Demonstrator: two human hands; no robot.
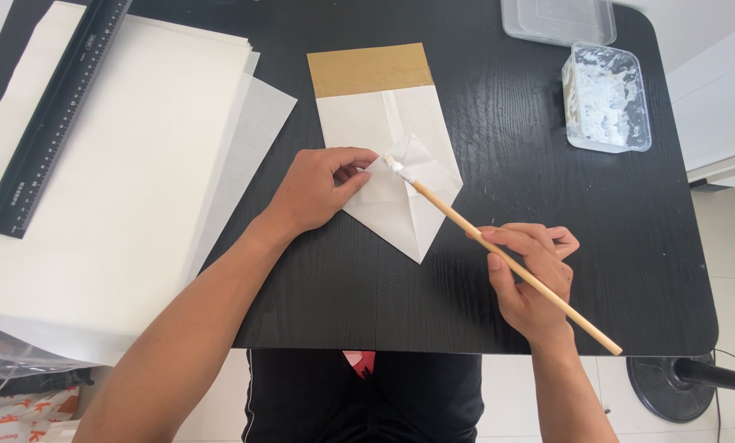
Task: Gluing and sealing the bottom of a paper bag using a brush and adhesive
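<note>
Folded white paper bag [388,156], flat on black tabletop [499,148], brown band across its far end, near end folded to a point with flaps opened. Thin wooden brush [507,261], tilted diagonally, white-coated tip touching the bag's folded flap.

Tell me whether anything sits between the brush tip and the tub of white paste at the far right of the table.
Nothing visible does. The brush, held in the right hand, has its tip on the folded white paper, which the left hand pins down. Between there and the paste tub lies only bare black table.
</note>
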